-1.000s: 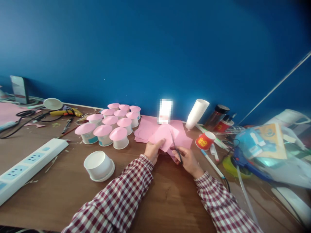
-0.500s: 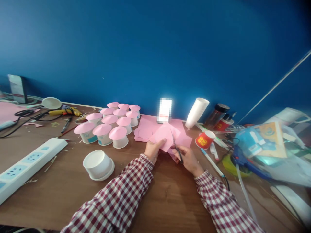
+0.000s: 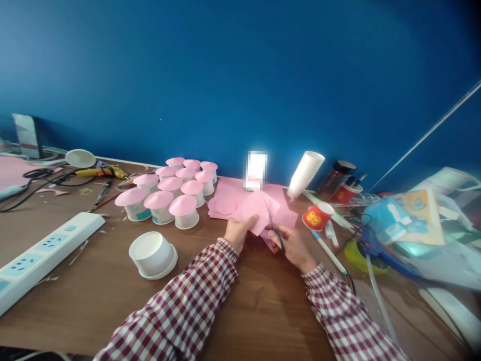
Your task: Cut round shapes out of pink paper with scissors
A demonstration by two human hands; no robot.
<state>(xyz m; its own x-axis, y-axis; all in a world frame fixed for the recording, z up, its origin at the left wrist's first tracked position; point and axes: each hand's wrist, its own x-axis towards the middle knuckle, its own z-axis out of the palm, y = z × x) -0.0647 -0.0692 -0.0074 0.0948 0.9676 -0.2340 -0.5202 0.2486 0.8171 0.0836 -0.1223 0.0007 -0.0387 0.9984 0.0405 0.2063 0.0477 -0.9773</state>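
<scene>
Sleeves [image 3: 188, 306] cross bare table [image 3: 244, 306], the widest open room. Left hand [image 3: 236, 233] pinches pink paper [image 3: 257, 211] just above the wood; right hand [image 3: 292, 244] grips scissors [image 3: 273, 226], blades in the paper close to the left thumb. A slip could nick it or tear the paper. Beyond, capped cups [image 3: 176, 189] and a red cup [image 3: 316, 216] crowd both sides; wall [image 3: 240, 75] shuts the back.

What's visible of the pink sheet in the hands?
The pink sheet is thin, matte and plain pink, paper or card by its look, with straight edges. It is held slightly raised and tilted over the table. The left hand pinches its near left edge, thumb on top. The scissors in the right hand meet its right side. A pink pile lies behind it.
</scene>
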